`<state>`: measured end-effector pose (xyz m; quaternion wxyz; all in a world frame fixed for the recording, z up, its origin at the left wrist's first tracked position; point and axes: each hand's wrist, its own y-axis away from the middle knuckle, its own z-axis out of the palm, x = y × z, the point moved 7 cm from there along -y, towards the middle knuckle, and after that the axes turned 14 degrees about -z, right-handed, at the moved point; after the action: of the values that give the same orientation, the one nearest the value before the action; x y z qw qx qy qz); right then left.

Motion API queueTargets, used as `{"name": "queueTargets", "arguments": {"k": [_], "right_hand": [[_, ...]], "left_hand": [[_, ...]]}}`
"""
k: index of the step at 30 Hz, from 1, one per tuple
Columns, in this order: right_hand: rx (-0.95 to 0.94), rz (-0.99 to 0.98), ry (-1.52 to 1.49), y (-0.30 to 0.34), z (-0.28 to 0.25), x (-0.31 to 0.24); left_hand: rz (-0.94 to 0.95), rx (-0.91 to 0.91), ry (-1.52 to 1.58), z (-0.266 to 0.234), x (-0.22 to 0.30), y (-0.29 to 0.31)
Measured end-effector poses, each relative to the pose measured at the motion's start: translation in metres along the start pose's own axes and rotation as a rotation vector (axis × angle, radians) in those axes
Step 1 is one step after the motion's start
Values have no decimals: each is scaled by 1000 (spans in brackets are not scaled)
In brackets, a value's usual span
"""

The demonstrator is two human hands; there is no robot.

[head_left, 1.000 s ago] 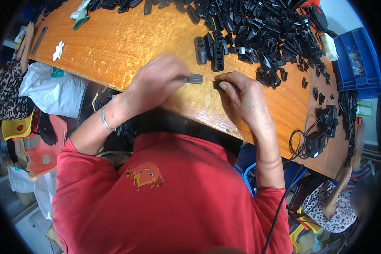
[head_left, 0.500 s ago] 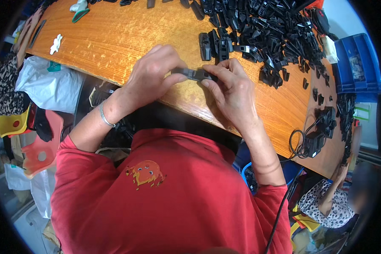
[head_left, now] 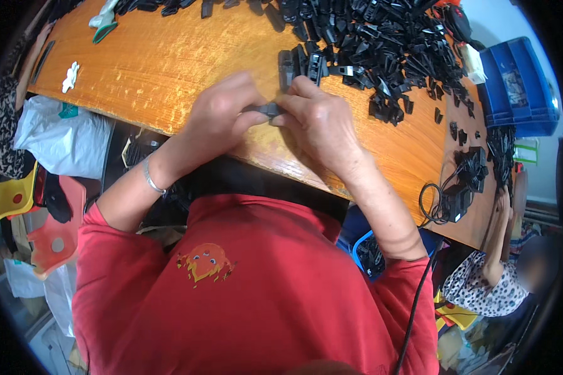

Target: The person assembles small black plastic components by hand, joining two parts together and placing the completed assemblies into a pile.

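Note:
Between my two hands, just above the near edge of the wooden table (head_left: 169, 69), is a small black plastic part (head_left: 268, 109). My left hand (head_left: 222, 111) pinches one end of it between thumb and fingers. At the other end my right hand (head_left: 316, 119) has its thumb and fingertips closed on it, hiding much of its surface. Right beyond my fingers, several longer black plastic pieces (head_left: 286, 69) lie side by side on the tabletop. Behind them spreads a large heap of black plastic parts (head_left: 381, 47).
Black adapters with a coiled cable (head_left: 458, 201) rest at the table's right end. A blue crate (head_left: 519, 87) stands at far right. White plastic bags (head_left: 65, 137) hang at left. Two other people work nearby, one by a white cloth scrap (head_left: 71, 77), one at right (head_left: 485, 284).
My hands have come closer together, the right moving left along the black plastic part, so less of it shows. The whole view has shifted slightly.

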<state>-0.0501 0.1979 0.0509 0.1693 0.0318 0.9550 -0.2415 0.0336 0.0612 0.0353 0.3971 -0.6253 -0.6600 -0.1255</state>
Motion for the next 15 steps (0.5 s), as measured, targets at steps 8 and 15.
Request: {"name": "queueTargets", "arguments": {"k": [8,15], "right_hand": [[167,77,-25,37,-40,20],[144,260,376,24,-53,79]], "left_hand": [[-371,-432,-255,-114,-39,47],[-166,-156,-16,-42,2,-17]]}}
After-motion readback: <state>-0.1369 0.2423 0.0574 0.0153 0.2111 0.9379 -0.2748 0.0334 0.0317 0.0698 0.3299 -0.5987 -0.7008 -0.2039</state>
